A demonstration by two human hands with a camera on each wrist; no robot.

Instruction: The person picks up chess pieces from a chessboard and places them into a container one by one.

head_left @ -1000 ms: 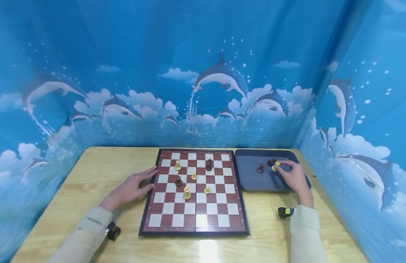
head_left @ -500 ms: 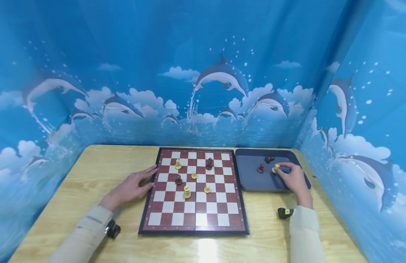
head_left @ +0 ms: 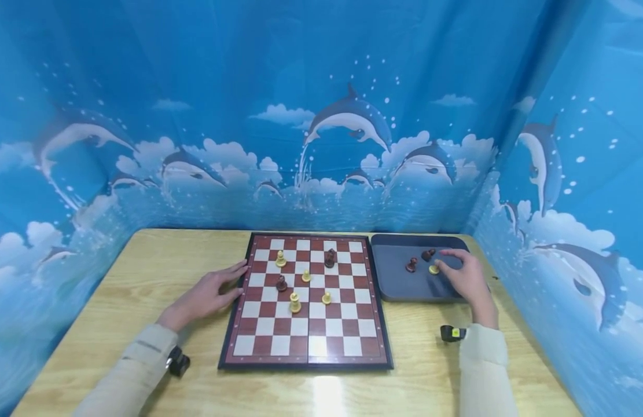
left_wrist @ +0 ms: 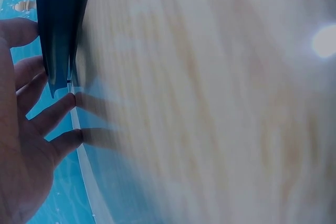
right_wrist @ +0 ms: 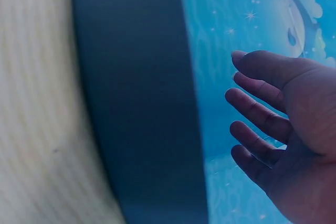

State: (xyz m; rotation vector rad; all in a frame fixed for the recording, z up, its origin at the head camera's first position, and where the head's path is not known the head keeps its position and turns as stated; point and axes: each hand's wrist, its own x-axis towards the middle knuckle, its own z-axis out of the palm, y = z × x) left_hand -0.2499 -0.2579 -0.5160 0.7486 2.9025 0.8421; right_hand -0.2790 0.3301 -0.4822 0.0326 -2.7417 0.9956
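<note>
My left hand (head_left: 209, 295) rests at the left edge of the red-and-white chessboard (head_left: 321, 364), its fingertips right at the rim. In the left wrist view that hand (left_wrist: 31, 135) has its thumb and fingers against the board's dark side (left_wrist: 58, 30). Over the grey tray (head_left: 396, 292), my right hand (head_left: 467, 281) has thumb and index finger parted. Just by the thumb tip stands a small pale yellow chess piece (head_left: 434, 270). Two dark chess pieces (head_left: 411, 265) are in the tray too, one of them lying over. The right wrist view shows that hand (right_wrist: 294, 129) with relaxed fingers and nothing in them.
Several yellow and dark chess pieces stand on the board, among them a tall yellow piece (head_left: 295, 303) and a dark piece (head_left: 329, 258). Board and tray sit side by side on a wooden table (head_left: 144, 266). A blue dolphin curtain (head_left: 222, 116) encloses the back and sides.
My right hand held the yellow chess piece and set it upright in the tray, beside the dark ones. Its fingers have now let go. The left hand has stayed at the board's edge.
</note>
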